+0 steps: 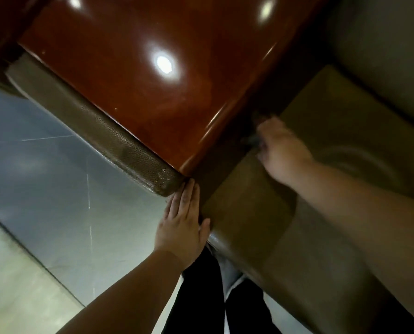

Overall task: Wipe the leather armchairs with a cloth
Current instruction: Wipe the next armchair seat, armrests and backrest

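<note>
A brown leather armchair fills the right half of the head view, its seat cushion [326,145] below a glossy red-brown wooden armrest top [138,75]. My left hand [183,227] lies flat with straight fingers against the front of the armrest, beside its leather edge [119,143]. My right hand [283,148], blurred, reaches into the gap between seat cushion and armrest. It grips a dark cloth [253,139], of which only a small grey bit shows past the fingers.
Shiny grey floor tiles [44,179] spread to the left of the chair. The chair's backrest [381,44] rises at the upper right. My dark trouser legs [201,297] stand against the seat's front edge.
</note>
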